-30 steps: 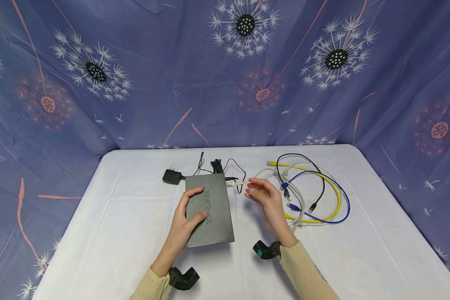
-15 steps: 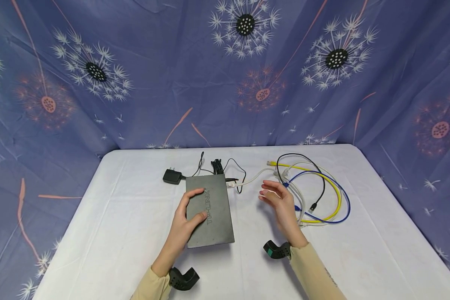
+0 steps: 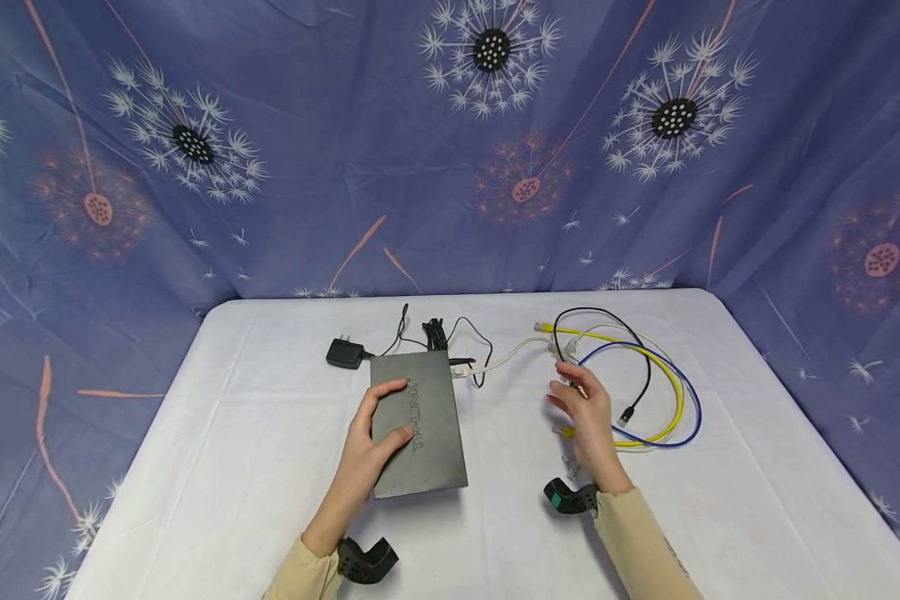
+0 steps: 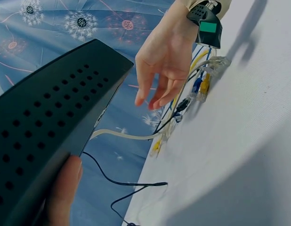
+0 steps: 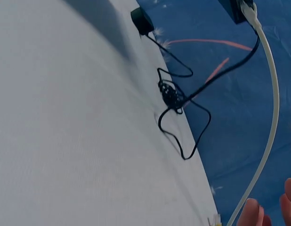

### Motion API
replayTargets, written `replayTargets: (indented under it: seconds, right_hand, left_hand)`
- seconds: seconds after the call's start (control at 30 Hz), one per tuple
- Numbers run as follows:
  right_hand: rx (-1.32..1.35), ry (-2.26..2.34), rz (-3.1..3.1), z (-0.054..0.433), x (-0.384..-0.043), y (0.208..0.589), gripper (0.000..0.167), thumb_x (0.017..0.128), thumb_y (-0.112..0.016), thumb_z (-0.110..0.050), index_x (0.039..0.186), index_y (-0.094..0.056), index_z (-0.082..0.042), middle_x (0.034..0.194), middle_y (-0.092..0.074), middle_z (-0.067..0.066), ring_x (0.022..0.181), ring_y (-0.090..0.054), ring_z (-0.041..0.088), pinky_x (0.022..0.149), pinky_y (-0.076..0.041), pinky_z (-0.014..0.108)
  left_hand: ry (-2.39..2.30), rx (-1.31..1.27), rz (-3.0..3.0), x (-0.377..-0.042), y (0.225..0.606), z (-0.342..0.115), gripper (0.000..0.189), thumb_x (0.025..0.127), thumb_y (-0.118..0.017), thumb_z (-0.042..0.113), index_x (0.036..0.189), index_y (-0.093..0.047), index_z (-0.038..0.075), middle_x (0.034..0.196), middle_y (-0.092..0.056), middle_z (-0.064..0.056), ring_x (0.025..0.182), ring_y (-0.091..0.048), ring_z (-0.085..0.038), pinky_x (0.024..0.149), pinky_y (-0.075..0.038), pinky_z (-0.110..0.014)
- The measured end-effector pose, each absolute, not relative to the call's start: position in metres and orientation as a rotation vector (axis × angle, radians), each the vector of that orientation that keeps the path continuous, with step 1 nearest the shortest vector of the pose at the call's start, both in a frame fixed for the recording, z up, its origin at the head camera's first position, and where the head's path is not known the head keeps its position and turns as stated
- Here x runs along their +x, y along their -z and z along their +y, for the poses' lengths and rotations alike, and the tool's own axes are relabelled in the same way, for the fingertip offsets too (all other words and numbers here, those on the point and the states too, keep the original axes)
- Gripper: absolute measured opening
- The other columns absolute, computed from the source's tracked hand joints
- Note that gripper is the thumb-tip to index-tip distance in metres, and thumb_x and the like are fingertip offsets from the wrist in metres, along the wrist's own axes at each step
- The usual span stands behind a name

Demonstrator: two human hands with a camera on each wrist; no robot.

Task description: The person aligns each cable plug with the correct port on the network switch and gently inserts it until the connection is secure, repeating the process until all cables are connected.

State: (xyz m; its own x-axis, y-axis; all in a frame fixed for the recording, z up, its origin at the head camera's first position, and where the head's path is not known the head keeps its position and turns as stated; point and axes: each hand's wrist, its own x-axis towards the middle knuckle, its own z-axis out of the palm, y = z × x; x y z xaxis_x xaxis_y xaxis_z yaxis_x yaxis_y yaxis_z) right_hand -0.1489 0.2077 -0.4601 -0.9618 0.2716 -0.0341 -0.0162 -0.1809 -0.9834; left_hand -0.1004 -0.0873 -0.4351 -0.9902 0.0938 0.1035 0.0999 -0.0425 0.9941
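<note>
My left hand (image 3: 371, 437) grips the left side of a dark grey TP-LINK network switch (image 3: 438, 433), thumb and a finger on its top face. In the left wrist view, the switch's vented side (image 4: 51, 108) faces the camera. A white network cable (image 3: 513, 348) is plugged into the switch's edge, with a black power lead (image 5: 225, 73) beside it, seen in the right wrist view. My right hand (image 3: 588, 417) hovers over the left part of the loose cables, fingers loosely bent with nothing between them, and hides part of the cables.
Yellow (image 3: 678, 400), blue (image 3: 696, 400) and black (image 3: 648, 367) network cables lie coiled with white ones at the right of the white table (image 3: 232, 450). Behind the switch lie a black power adapter (image 3: 345, 353) and its bundled cord (image 3: 434, 333). A patterned curtain (image 3: 345, 167) hangs behind.
My right hand has moved right, away from the white cable near the switch, to over the loose cables. My left hand and the switch have barely moved.
</note>
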Motion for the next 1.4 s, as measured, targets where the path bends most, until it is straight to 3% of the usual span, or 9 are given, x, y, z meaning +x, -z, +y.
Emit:
replayTargets:
  seconds: [0.43,0.53,0.77,1.4]
  right_hand:
    - [-0.356,-2.132,-1.911,0.222,-0.150,0.468,0.034,0.089,-0.055,0.009,0.121,-0.050,0.015,0.102,-0.061,0.007,0.082,-0.057,0.007,0.075,-0.048,0.021]
    - [-0.385,-2.098,-1.945,0.224,-0.151,0.468,0.034,0.089,-0.056,0.009,0.122,-0.051,0.013,0.107,-0.058,0.012,0.089,-0.055,0.011,0.076,-0.045,0.019]
    - [-0.409,-2.068,-2.093,0.227,-0.153,0.467,0.038,0.092,-0.053,0.006,0.129,-0.047,0.009,0.130,-0.044,0.019,0.121,-0.040,0.027,0.089,-0.035,0.017]
    - [-0.387,-2.094,-2.160,0.231,-0.164,0.471,0.040,0.091,-0.053,0.006,0.130,-0.046,0.012,0.136,-0.043,0.018,0.126,-0.040,0.029,0.085,-0.040,0.017]
  left_hand:
    - [2.254,-0.190,-2.185,-0.098,0.437,-0.088,0.056,0.081,-0.063,-0.001,0.133,-0.052,0.017,0.136,-0.045,-0.006,0.114,-0.043,-0.026,0.096,-0.028,-0.044]
    - [2.252,-0.190,-2.186,-0.098,0.437,-0.088,0.056,0.082,-0.063,-0.001,0.133,-0.052,0.017,0.136,-0.045,-0.006,0.114,-0.043,-0.026,0.096,-0.028,-0.045]
    - [2.243,-0.199,-2.186,-0.098,0.440,-0.088,0.054,0.082,-0.064,0.000,0.133,-0.052,0.017,0.138,-0.043,-0.005,0.119,-0.040,-0.024,0.098,-0.025,-0.046]
    - [2.244,-0.198,-2.185,-0.097,0.440,-0.088,0.055,0.082,-0.064,-0.001,0.132,-0.052,0.017,0.136,-0.045,-0.005,0.116,-0.042,-0.025,0.098,-0.027,-0.045]
